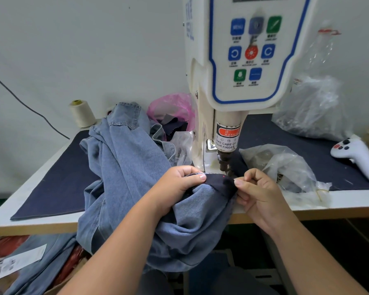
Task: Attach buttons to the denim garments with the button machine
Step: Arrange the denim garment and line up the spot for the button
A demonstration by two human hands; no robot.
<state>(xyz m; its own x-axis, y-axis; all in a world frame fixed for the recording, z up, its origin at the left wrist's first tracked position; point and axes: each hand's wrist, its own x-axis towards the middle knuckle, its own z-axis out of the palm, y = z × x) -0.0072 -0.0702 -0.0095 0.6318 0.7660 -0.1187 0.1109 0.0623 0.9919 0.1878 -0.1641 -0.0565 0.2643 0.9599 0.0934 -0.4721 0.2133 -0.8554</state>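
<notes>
**Both hands hold denim under the press head**

The left hand (180,184) pinches the dark band (218,183) of the jeans (128,167), thumb on top. The right hand (257,189) grips the band's other end, fingers curled. A red dot glows on the band, just below the machine (228,116) plunger. The jeans spill off the desk (41,179) edge. Plastic bags (285,165) lie to the right, perhaps holding buttons. A white controller (358,155) rests farther right.

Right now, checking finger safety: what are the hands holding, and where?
Both hands, left and right, pinch the garment's dark band at its two ends.
</notes>
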